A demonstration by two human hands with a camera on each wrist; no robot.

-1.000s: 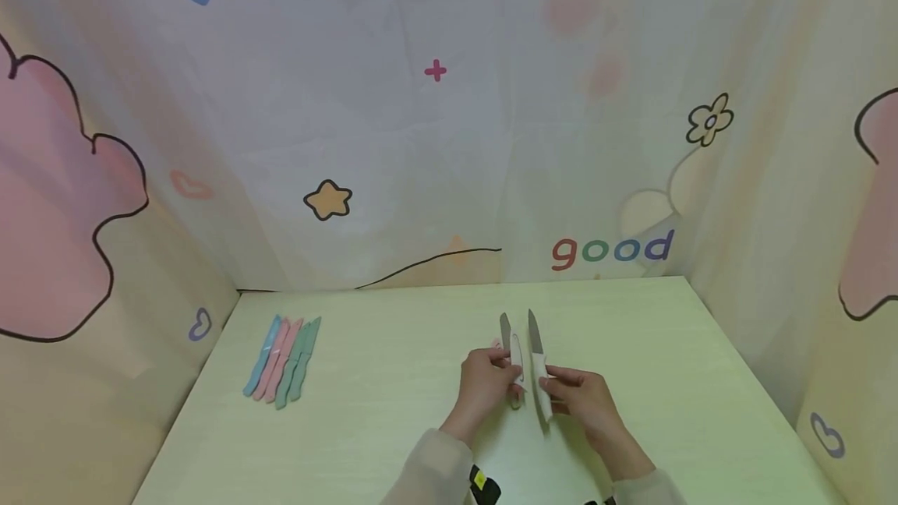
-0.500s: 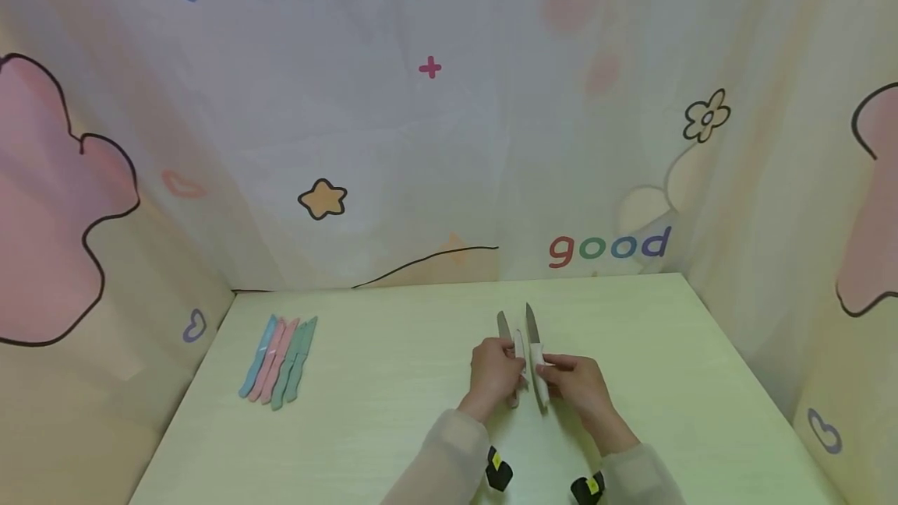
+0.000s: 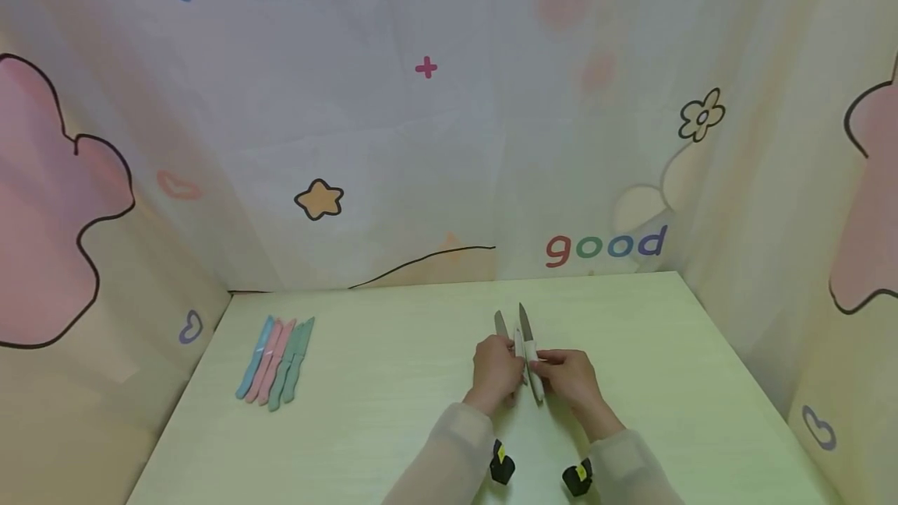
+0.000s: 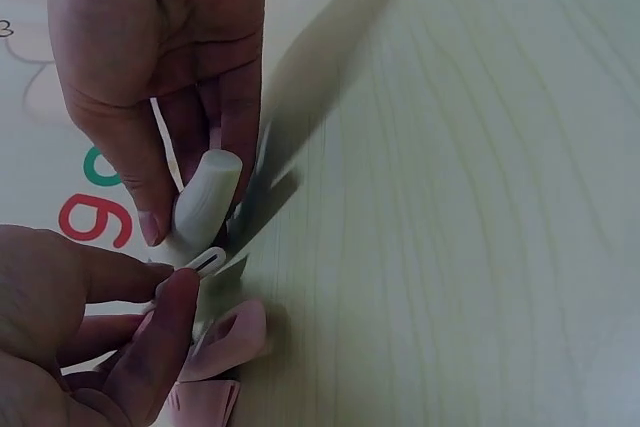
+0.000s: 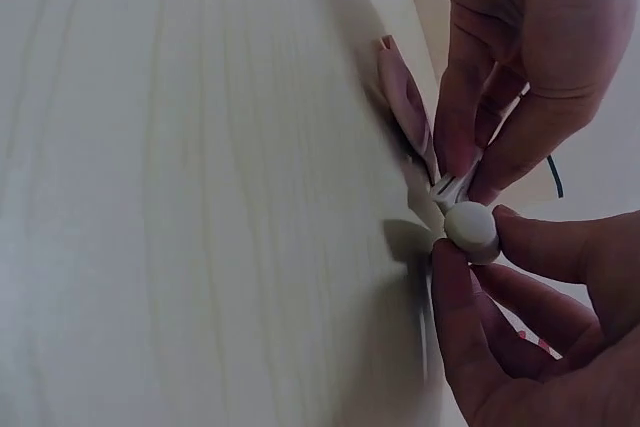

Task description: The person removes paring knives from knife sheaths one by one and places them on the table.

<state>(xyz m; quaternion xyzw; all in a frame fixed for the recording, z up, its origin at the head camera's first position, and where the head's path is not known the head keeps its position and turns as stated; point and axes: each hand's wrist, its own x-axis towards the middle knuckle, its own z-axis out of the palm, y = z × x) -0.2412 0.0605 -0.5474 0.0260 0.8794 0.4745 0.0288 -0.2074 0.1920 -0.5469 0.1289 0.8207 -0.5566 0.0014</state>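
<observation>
In the head view my right hand (image 3: pixel 571 378) holds a knife by its white handle (image 3: pixel 536 388), grey blade pointing away from me. Close on its left, my left hand (image 3: pixel 496 371) pinches a slim white piece (image 3: pixel 518 343). This piece has a dark slot at its end, seen in the left wrist view beside the knife handle (image 4: pixel 207 197). A second grey blade (image 3: pixel 500 323) shows beyond my left fingers. A pink part with an opening (image 5: pixel 403 97) lies by that hand in the right wrist view, mostly hidden from the head view.
On the table's left lies a row of slim plastic pieces, one blue (image 3: pixel 254 361), with pink ones (image 3: pixel 276 365) and green ones (image 3: pixel 293 361) beside it. A printed curtain (image 3: pixel 393 123) stands along the table's back edge. Black wrist devices (image 3: pixel 502 467) sit at both sleeves.
My right hand has brought the knife leftward, closing the gap to the white piece. My left hand has shifted slightly right with that piece. The row on the left stays put.
</observation>
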